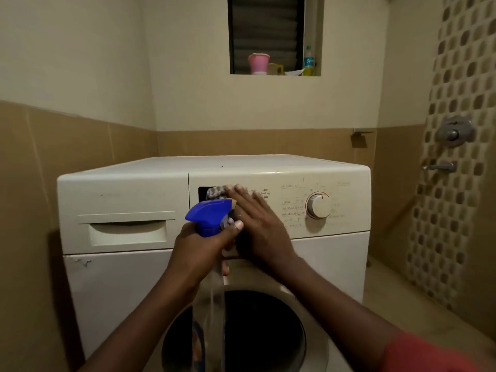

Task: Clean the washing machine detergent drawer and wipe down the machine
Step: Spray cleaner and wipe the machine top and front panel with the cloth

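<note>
left hand [206, 245]: grip closed round spray bottle [210, 264] neck, light, slick plastic
right hand [257, 224]: flat, fingers pressing soft cloth [216, 191] onto washing machine [128, 189] panel
detergent drawer [126, 232]: shut, left of hands

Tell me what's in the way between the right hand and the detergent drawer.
The spray bottle, held upright in the left hand, stands between them. The right hand presses a cloth on the control panel, right of the bottle; the drawer, shut, lies left of it. The left forearm crosses below.
</note>
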### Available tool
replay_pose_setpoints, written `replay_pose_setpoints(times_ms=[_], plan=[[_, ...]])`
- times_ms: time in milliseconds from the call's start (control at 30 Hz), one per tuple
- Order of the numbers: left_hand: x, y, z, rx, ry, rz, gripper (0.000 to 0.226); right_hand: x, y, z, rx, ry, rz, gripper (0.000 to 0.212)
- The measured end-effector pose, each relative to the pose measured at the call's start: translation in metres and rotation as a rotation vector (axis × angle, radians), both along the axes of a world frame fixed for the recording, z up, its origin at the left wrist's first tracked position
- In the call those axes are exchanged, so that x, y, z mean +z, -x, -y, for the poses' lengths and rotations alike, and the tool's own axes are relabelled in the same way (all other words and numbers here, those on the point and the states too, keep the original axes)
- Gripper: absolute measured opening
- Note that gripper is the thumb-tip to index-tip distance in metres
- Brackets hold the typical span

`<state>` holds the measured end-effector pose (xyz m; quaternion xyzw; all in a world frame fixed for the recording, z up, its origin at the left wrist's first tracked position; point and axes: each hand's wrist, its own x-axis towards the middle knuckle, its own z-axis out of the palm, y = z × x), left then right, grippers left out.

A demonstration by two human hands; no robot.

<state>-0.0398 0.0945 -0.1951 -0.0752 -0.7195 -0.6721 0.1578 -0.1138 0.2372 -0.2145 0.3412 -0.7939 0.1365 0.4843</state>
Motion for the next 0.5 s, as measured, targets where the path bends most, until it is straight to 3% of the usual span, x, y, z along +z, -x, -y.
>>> replay_pose_setpoints(times_ms=[33,167,233,367,500], plan=[[0.001,0.0,0.001,-0.013,-0.011,0.005,0.042,0.009,0.005,-0.009,-0.043,0.018,-0.024,0.062],[0.006,-0.001,0.01,0.002,-0.031,0.018,0.036,0.042,0.011,-0.011,-0.171,0.396,0.036,0.059],[0.007,-0.002,0.009,-0.005,-0.05,0.027,0.037,0.02,0.004,0.013,-0.157,0.387,0.053,0.057],[0.009,-0.005,0.001,-0.023,-0.066,0.024,0.037,-0.033,-0.008,0.02,-0.067,0.175,0.048,0.059],[0.014,-0.007,-0.001,-0.046,-0.036,0.034,0.044,-0.039,-0.009,-0.017,-0.122,0.251,0.103,0.075]])
